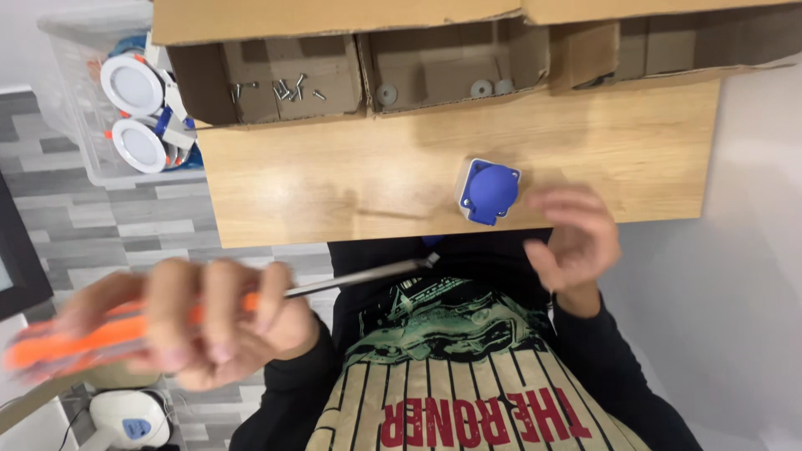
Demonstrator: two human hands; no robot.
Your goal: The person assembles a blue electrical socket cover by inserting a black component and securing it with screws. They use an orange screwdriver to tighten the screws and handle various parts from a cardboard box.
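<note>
Left hand (200, 321) grips the orange screwdriver (251, 305), shaft pointing across toward the right hand (572, 238), which hovers half-open and empty beside the blue socket (489, 190) on the table (334, 175).

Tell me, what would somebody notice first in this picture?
Probably the orange-handled screwdriver, blurred in the left hand at the lower left. Next comes the blue-capped socket on the wooden table, just beside the empty right hand. Behind it, cardboard boxes hold screws and washers.
</note>
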